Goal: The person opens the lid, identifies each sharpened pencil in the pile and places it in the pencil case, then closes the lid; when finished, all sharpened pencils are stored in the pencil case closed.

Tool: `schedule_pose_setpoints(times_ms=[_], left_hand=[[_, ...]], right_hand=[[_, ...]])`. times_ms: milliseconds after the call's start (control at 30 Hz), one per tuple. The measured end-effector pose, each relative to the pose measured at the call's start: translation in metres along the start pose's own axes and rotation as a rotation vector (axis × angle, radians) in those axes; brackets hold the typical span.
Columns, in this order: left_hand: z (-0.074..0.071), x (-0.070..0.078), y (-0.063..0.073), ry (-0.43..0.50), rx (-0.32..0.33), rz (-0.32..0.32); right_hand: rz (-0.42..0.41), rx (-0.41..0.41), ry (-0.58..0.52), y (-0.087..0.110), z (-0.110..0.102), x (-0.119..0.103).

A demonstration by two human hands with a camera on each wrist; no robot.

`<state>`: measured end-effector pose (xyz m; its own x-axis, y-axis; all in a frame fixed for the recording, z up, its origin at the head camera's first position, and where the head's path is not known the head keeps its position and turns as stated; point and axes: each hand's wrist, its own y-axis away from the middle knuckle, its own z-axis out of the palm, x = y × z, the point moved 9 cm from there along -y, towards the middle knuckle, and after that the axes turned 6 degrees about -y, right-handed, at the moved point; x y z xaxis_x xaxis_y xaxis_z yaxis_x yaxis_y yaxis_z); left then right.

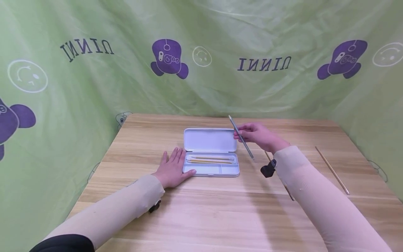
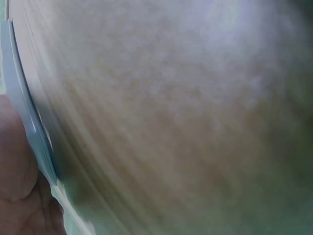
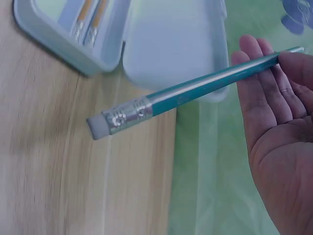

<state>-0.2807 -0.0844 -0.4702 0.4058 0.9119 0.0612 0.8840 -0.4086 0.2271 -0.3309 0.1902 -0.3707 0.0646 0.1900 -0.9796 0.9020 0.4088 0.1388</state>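
Observation:
A white pencil case (image 1: 201, 170) lies on the table with its lid (image 1: 207, 140) raised at the back. Several yellow pencils (image 1: 210, 161) lie in its long rear compartment. My left hand (image 1: 171, 169) rests against the case's left side, fingers extended and thumb over the front left corner. Above the case's right side, my right hand (image 1: 256, 134) pinches a green pencil (image 3: 200, 88) between thumb and fingers. That pencil is tilted, its white eraser end pointing down towards the table in the right wrist view.
Two more pencils lie on the wooden table (image 1: 207, 217): one pencil (image 1: 332, 170) at the right, another pencil (image 1: 289, 193) partly hidden under my right sleeve. A green printed curtain (image 1: 214, 94) hangs behind the table and along both sides.

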Motion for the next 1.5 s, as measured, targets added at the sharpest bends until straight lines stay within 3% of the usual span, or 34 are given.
schedule_pose_setpoints(times_ms=[433, 733, 1167, 1500], left_hand=[[-0.004, 0.002, 0.002, -0.027, 0.025, -0.001], [-0.003, 0.001, 0.003, -0.022, 0.020, -0.024], [-0.002, 0.001, 0.002, -0.030, 0.034, -0.024], [-0.003, 0.001, 0.002, -0.020, 0.037, -0.022]], right_hand=[[-0.009, -0.093, 0.183, -0.027, 0.051, 0.001], [-0.041, -0.092, 0.395, -0.044, 0.081, -0.001], [-0.074, -0.145, 0.477, -0.058, 0.099, 0.013], [-0.080, -0.189, 0.609, -0.063, 0.116, 0.026]])
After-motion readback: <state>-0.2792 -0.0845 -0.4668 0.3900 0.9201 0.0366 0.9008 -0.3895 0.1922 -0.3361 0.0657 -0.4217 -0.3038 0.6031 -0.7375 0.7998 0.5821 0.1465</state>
